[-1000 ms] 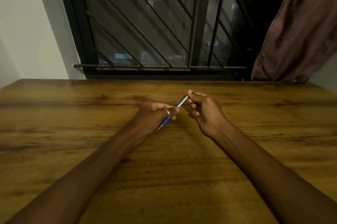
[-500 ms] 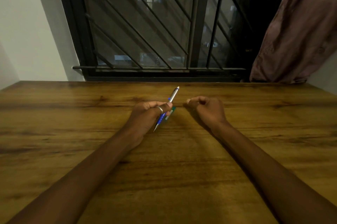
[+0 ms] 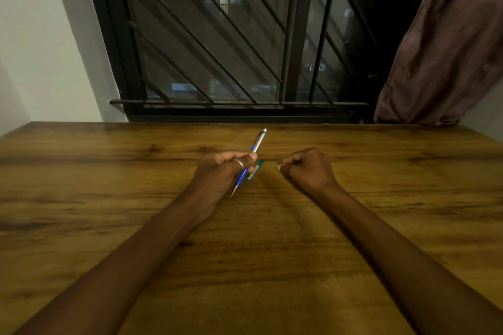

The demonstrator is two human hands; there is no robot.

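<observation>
My left hand [image 3: 221,172] grips a blue and silver mechanical pencil [image 3: 257,142] at its middle. The silver end points up and away toward the window, and the fine tip points down toward me. A ring sits on one finger of that hand. Just right of the pencil, a small green and white tube [image 3: 255,170] lies on the wooden table [image 3: 109,225]. My right hand [image 3: 306,170] rests on the table a short way to the right, its fingers curled into a loose fist; whether it holds something small is hidden.
The table's far edge meets a white wall and a dark barred window [image 3: 217,48]. A brownish curtain [image 3: 449,48] hangs at the right and reaches down to the table's back corner.
My right hand let go of the pencil's silver end and drew back to the right into a fist. The left hand raised the pencil more upright. The green tube came into view.
</observation>
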